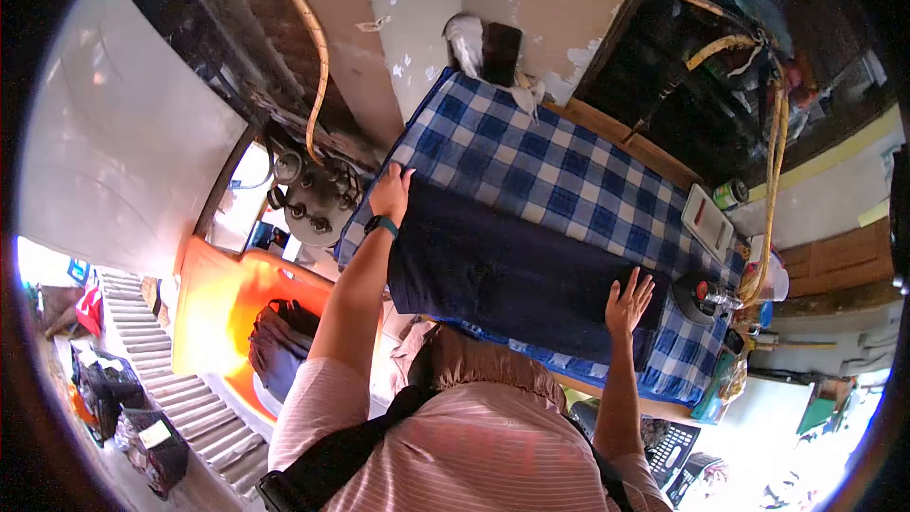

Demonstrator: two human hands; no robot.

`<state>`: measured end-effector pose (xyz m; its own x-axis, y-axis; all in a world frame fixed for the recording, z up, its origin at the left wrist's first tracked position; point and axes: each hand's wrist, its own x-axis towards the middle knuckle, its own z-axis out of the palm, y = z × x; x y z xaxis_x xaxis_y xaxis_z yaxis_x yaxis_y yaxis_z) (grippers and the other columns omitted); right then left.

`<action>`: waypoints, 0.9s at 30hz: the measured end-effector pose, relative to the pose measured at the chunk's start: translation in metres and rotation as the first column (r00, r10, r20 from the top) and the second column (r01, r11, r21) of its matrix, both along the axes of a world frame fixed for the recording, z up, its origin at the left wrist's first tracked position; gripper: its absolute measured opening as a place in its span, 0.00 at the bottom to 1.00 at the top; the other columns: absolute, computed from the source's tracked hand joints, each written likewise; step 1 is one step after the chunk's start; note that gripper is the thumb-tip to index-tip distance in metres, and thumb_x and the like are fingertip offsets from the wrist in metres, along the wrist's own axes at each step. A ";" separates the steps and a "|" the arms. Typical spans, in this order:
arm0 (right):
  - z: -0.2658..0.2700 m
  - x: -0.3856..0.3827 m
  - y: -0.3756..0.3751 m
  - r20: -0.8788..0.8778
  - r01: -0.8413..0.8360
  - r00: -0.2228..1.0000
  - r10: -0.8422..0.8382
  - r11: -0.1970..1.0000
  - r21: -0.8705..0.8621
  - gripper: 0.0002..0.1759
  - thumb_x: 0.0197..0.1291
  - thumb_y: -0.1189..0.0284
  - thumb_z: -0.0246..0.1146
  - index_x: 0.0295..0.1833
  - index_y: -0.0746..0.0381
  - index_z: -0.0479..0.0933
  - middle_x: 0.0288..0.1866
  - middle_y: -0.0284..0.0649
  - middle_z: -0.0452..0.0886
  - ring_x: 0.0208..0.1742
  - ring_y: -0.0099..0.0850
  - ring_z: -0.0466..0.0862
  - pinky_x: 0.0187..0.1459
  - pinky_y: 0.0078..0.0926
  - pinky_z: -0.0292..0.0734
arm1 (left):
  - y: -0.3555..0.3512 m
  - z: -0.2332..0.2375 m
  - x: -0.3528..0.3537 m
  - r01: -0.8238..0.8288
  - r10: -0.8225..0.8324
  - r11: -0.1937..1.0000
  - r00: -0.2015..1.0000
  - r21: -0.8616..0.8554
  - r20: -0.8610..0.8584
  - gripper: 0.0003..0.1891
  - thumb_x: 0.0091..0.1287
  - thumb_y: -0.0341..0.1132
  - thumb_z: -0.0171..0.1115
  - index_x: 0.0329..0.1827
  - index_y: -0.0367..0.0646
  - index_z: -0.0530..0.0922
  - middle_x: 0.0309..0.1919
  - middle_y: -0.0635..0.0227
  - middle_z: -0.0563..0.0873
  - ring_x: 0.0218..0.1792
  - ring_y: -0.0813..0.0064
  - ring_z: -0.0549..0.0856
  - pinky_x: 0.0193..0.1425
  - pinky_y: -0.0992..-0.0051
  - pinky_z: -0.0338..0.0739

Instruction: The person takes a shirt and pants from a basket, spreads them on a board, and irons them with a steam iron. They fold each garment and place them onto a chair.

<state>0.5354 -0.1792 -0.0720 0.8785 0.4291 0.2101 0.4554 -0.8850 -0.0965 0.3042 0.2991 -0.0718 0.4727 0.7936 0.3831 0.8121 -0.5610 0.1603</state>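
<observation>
Between the left fingers (407,178) and the right fingers (632,283) lies a cloth (493,251) of deep, nearly black navy. Beyond both sets of fingers, the cover (531,152) is checked in dark blue, mid blue and off-white. At the wrist below the left fingers, the watch strap (385,224) is teal. Lower and left of those fingers, a chair (194,308) is bright orange. Right of the right fingers, the iron (695,301) is dark with red on top; farther up, a tray (706,221) is white. Below both hands' fingers, the shirt (408,474) is pale pink with fine white stripes.
</observation>
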 end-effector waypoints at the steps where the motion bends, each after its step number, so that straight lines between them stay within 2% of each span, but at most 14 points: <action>1: -0.001 0.001 0.003 0.023 0.031 0.999 -0.030 0.999 -0.011 0.33 0.66 0.59 0.54 0.72 0.65 0.59 0.74 0.59 0.56 0.75 0.58 0.54 0.72 0.53 0.50 | 0.001 0.003 -0.005 -0.015 0.015 1.000 1.000 -0.004 0.002 0.20 0.70 0.54 0.52 0.38 0.44 0.70 0.25 0.57 0.82 0.27 0.55 0.83 0.28 0.59 0.77; 2: 0.007 -0.001 0.010 0.025 0.018 1.000 -0.017 1.000 -0.015 0.33 0.66 0.59 0.54 0.72 0.65 0.59 0.74 0.59 0.56 0.75 0.58 0.54 0.72 0.53 0.50 | 0.001 0.007 -0.010 0.046 -0.047 0.999 0.993 0.007 0.106 0.20 0.70 0.54 0.52 0.38 0.43 0.70 0.27 0.55 0.82 0.29 0.54 0.83 0.29 0.59 0.77; 4: 0.048 -0.028 0.041 0.070 -0.250 0.968 0.240 0.931 0.267 0.26 0.59 0.67 0.61 0.61 0.65 0.69 0.63 0.57 0.68 0.66 0.55 0.65 0.66 0.52 0.58 | -0.018 0.031 -0.028 0.101 -0.106 0.994 0.978 0.038 0.182 0.20 0.71 0.53 0.51 0.40 0.42 0.70 0.30 0.52 0.82 0.32 0.51 0.83 0.32 0.58 0.77; 5: 0.065 -0.047 0.063 0.199 -0.451 0.890 0.410 0.853 0.263 0.19 0.53 0.71 0.64 0.51 0.62 0.73 0.51 0.50 0.74 0.56 0.50 0.71 0.60 0.51 0.64 | -0.039 0.046 -0.041 0.101 -0.067 0.987 0.966 -0.127 0.248 0.20 0.71 0.52 0.51 0.40 0.41 0.70 0.29 0.52 0.81 0.31 0.50 0.82 0.32 0.57 0.76; 6: 0.061 -0.063 0.077 0.121 -0.549 0.833 0.540 0.779 0.303 0.16 0.53 0.70 0.64 0.48 0.60 0.75 0.49 0.46 0.76 0.55 0.49 0.74 0.57 0.49 0.67 | -0.056 0.039 -0.059 0.057 -0.023 0.983 0.981 -0.172 0.195 0.20 0.72 0.52 0.52 0.39 0.41 0.71 0.28 0.52 0.81 0.31 0.49 0.82 0.32 0.56 0.76; 7: 0.051 -0.080 0.089 0.106 -0.639 0.749 0.654 0.672 0.374 0.13 0.52 0.71 0.65 0.44 0.59 0.76 0.47 0.42 0.77 0.53 0.47 0.75 0.55 0.46 0.69 | -0.073 0.033 -0.076 0.012 0.018 0.977 0.990 -0.213 0.141 0.19 0.72 0.51 0.52 0.38 0.40 0.71 0.28 0.52 0.80 0.31 0.48 0.81 0.32 0.56 0.75; 8: 0.051 -0.090 0.102 -0.227 -0.713 0.600 0.768 0.641 0.284 0.12 0.51 0.70 0.64 0.43 0.58 0.77 0.46 0.41 0.77 0.53 0.45 0.76 0.55 0.45 0.70 | -0.092 0.030 -0.092 -0.011 0.048 0.958 0.991 -0.287 0.123 0.19 0.72 0.50 0.53 0.36 0.40 0.71 0.27 0.51 0.80 0.31 0.48 0.81 0.32 0.56 0.74; 10: 0.039 -0.116 0.117 -0.004 -0.894 0.360 0.933 0.346 0.285 0.13 0.53 0.71 0.60 0.46 0.57 0.76 0.47 0.38 0.75 0.56 0.39 0.74 0.62 0.41 0.67 | -0.127 0.024 -0.116 -0.057 0.117 0.924 0.984 -0.379 0.138 0.20 0.71 0.49 0.54 0.33 0.39 0.71 0.27 0.50 0.79 0.30 0.47 0.79 0.32 0.55 0.73; 16: 0.040 -0.143 0.155 0.012 -0.979 0.095 0.995 0.091 0.181 0.15 0.54 0.69 0.57 0.49 0.57 0.75 0.48 0.36 0.73 0.58 0.35 0.72 0.68 0.38 0.61 | -0.171 0.003 -0.135 0.019 0.257 0.878 0.823 -0.478 0.506 0.13 0.72 0.41 0.56 0.37 0.40 0.70 0.25 0.52 0.77 0.26 0.49 0.79 0.28 0.58 0.71; 19: 0.038 -0.140 0.163 -0.006 -0.985 -0.027 1.000 -0.025 0.169 0.15 0.52 0.68 0.59 0.47 0.58 0.76 0.46 0.37 0.74 0.57 0.34 0.72 0.68 0.37 0.62 | -0.167 -0.008 -0.135 -0.030 0.278 0.921 0.752 -0.390 0.598 0.11 0.72 0.39 0.56 0.37 0.40 0.70 0.24 0.51 0.77 0.24 0.49 0.78 0.28 0.59 0.72; 23: 0.041 -0.149 0.166 -0.071 -0.978 -0.041 0.997 -0.026 0.209 0.15 0.52 0.66 0.63 0.45 0.60 0.77 0.45 0.38 0.74 0.56 0.35 0.73 0.66 0.38 0.64 | -0.162 0.013 -0.141 -0.182 0.368 0.829 0.889 -0.528 0.272 0.09 0.71 0.36 0.57 0.38 0.41 0.71 0.28 0.53 0.79 0.29 0.51 0.80 0.31 0.61 0.74; 25: 0.041 -0.152 0.168 -0.125 -0.906 0.042 0.991 0.090 0.414 0.15 0.53 0.66 0.66 0.44 0.60 0.77 0.44 0.38 0.74 0.55 0.36 0.73 0.63 0.39 0.66 | -0.153 0.021 -0.130 -0.102 0.174 0.974 0.910 -0.203 0.376 0.06 0.69 0.34 0.58 0.40 0.41 0.73 0.34 0.56 0.81 0.36 0.56 0.82 0.36 0.63 0.76; 26: 0.039 -0.153 0.169 -0.121 -0.907 0.047 0.992 0.093 0.411 0.15 0.53 0.66 0.66 0.44 0.60 0.77 0.44 0.38 0.74 0.55 0.36 0.73 0.63 0.39 0.66 | -0.147 0.029 -0.122 -0.097 0.168 0.975 0.909 -0.200 0.380 0.06 0.69 0.34 0.58 0.40 0.41 0.73 0.34 0.56 0.81 0.36 0.56 0.82 0.36 0.63 0.76; 27: 0.037 -0.153 0.170 -0.167 -0.911 0.050 0.985 0.113 0.396 0.14 0.54 0.66 0.66 0.44 0.60 0.77 0.44 0.38 0.74 0.55 0.37 0.73 0.62 0.39 0.66 | -0.139 0.038 -0.111 0.172 -0.049 0.962 0.870 -0.210 0.490 0.06 0.67 0.32 0.59 0.41 0.41 0.74 0.35 0.58 0.81 0.38 0.57 0.82 0.38 0.64 0.77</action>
<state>0.3821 -0.0088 -0.0351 -0.2614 0.9414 0.2134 0.7895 0.3357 -0.5138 0.1929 0.1598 -0.0340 0.3713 0.8431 0.3889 0.5362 -0.5366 0.6515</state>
